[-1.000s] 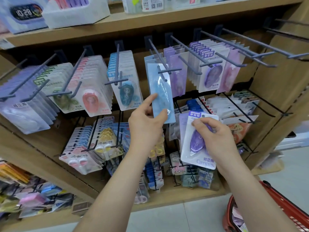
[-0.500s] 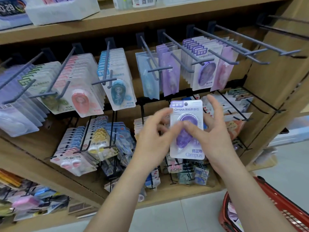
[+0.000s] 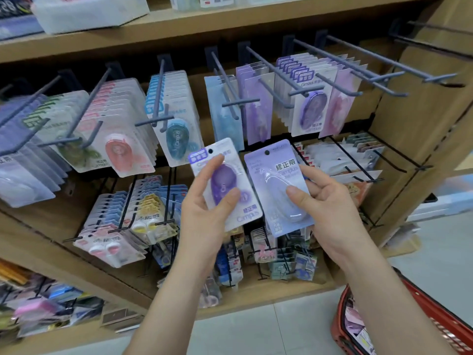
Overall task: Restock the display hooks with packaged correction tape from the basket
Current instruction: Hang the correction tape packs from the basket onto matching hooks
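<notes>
Both packs are out of the basket (image 3: 341, 326), which sits near right, and neither is hung yet. The left hand (image 3: 204, 224) pinches a purple Campus pack (image 3: 225, 185) and the right hand (image 3: 330, 211) grips a lavender pack (image 3: 275, 183). Next, each hang-hole must thread onto its matching row, the purple Campus row (image 3: 311, 103) or the lavender row (image 3: 256, 106), past the crowding hook tips.

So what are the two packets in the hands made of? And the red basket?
The white packet, in the left hand: looks like printed card under a clear plastic bubble; the purple tape shows through. The lilac packet, in the right hand: glossy card or film, with a clear bubble catching light. The red basket: probably moulded plastic, going by its even colour and slotted side.
</notes>
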{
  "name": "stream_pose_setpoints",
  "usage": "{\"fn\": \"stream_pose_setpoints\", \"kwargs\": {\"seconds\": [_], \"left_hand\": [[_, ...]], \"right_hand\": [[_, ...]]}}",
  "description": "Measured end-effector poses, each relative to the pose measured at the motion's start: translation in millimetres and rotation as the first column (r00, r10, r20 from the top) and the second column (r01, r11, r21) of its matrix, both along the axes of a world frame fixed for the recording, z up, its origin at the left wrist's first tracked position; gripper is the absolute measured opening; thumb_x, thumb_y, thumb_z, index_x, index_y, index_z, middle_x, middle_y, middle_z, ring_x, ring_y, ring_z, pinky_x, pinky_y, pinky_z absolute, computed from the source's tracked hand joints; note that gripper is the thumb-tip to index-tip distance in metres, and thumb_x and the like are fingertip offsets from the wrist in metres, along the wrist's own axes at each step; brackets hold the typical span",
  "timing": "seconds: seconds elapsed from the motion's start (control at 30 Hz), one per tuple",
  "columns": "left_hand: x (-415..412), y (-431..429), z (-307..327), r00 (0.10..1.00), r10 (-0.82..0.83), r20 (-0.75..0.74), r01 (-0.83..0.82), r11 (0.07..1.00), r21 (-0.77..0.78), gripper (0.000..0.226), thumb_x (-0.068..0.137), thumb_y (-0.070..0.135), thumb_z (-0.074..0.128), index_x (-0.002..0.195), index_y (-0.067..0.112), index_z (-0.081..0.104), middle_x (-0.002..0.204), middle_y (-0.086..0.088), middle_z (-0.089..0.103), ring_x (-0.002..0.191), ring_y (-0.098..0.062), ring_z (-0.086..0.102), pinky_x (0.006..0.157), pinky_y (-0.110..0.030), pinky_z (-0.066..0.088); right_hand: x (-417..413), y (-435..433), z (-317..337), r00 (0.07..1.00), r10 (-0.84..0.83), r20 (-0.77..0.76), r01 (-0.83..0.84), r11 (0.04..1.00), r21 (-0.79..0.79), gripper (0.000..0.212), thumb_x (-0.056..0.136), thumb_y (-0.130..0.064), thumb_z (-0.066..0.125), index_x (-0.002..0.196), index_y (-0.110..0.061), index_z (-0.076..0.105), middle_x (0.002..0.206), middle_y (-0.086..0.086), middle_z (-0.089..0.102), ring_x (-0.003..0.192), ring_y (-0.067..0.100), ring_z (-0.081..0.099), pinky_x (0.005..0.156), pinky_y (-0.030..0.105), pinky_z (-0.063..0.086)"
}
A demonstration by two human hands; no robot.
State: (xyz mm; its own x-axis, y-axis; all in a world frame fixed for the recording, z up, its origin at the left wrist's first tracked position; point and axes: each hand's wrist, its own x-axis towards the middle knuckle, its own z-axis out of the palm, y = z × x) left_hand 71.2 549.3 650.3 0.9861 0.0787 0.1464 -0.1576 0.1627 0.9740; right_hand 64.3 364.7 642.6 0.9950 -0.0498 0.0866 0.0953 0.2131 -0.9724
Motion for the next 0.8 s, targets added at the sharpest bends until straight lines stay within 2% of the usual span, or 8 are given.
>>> {"fn": "stream_pose_setpoints", "kwargs": {"seconds": [0.1,0.23,0.3,0.4,0.53,0.63,0.73,0.8], "left_hand": [[0,6,-1,0.998,0.067,-0.016,-0.064,0.985,0.158,0.045,0.094,0.002,0.061,0.099,0.045,0.073,0.117,0.018,0.07,0.112,0.003,0.062,0.092,-0.021,0.05],[2,-3,7,0.999,0.043,-0.02,-0.037,0.965,0.258,0.029,0.092,0.019,0.065,0.09,0.046,0.073,0.115,0.012,0.07,0.103,0.007,0.063,0.083,-0.009,0.049],[4,-10,14,0.998,-0.019,-0.052,0.029,0.98,0.198,0.012,0.086,0.03,0.068,0.089,0.037,0.077,0.104,0.011,0.074,0.096,-0.001,0.067,0.076,-0.014,0.051],[9,-18,22,0.991,-0.05,-0.123,0.058,0.997,0.06,0.01,0.09,0.021,0.066,0.091,0.014,0.074,0.081,0.003,0.075,0.071,-0.007,0.068,0.058,-0.019,0.051],[9,-21,22,0.997,-0.029,-0.078,0.039,0.991,0.126,0.009,0.089,0.016,0.069,0.082,0.016,0.075,0.075,0.001,0.075,0.068,-0.009,0.068,0.058,-0.024,0.055],[6,-18,20,0.994,-0.009,-0.108,0.015,0.999,0.049,0.01,0.089,0.015,0.068,0.082,0.014,0.074,0.073,0.001,0.074,0.065,-0.009,0.067,0.055,-0.022,0.051],[2,-9,19,0.99,0.016,-0.139,-0.023,0.999,-0.043,0.01,0.088,0.014,0.067,0.081,0.01,0.073,0.073,0.0,0.073,0.065,-0.01,0.067,0.055,-0.023,0.052],[-3,0,18,0.99,0.048,-0.129,-0.055,0.997,-0.049,0.011,0.087,0.014,0.067,0.079,0.008,0.072,0.068,0.002,0.071,0.06,-0.007,0.064,0.054,-0.019,0.05]], "right_hand": [[0,-2,0,0.999,-0.042,0.006,0.042,0.999,-0.021,0.031,0.089,-0.013,0.063,0.116,-0.026,0.06,0.098,-0.005,0.078,0.089,0.015,0.074,0.07,0.027,0.057],[-3,-1,2,0.999,0.02,0.033,-0.015,0.991,-0.132,0.035,0.082,-0.027,0.065,0.117,-0.029,0.06,0.1,-0.003,0.077,0.091,0.018,0.074,0.076,0.033,0.06],[-3,-1,1,0.997,0.07,0.035,-0.063,0.982,-0.178,0.033,0.081,-0.028,0.065,0.113,-0.03,0.062,0.102,-0.001,0.077,0.093,0.019,0.074,0.08,0.037,0.06],[-3,-3,0,0.991,0.135,0.001,-0.131,0.961,-0.244,0.03,0.082,-0.027,0.067,0.111,-0.026,0.062,0.104,-0.001,0.076,0.094,0.018,0.073,0.083,0.038,0.059],[-2,-13,-1,0.968,0.238,-0.078,-0.246,0.845,-0.474,0.026,0.089,-0.02,0.072,0.11,-0.03,0.062,0.107,-0.012,0.074,0.1,0.009,0.069,0.091,0.033,0.054],[-2,-12,0,0.948,0.292,-0.128,-0.314,0.786,-0.532,0.034,0.088,-0.018,0.074,0.115,-0.035,0.061,0.112,-0.018,0.071,0.103,0.003,0.068,0.094,0.036,0.055],[-1,-4,2,0.956,0.278,-0.089,-0.271,0.732,-0.625,0.031,0.088,-0.022,0.074,0.112,-0.037,0.062,0.108,-0.021,0.071,0.1,-0.001,0.066,0.091,0.036,0.056],[3,3,6,0.965,0.257,-0.05,-0.206,0.627,-0.751,0.024,0.087,-0.03,0.074,0.105,-0.038,0.06,0.102,-0.019,0.07,0.095,0.001,0.065,0.086,0.04,0.055]]}}
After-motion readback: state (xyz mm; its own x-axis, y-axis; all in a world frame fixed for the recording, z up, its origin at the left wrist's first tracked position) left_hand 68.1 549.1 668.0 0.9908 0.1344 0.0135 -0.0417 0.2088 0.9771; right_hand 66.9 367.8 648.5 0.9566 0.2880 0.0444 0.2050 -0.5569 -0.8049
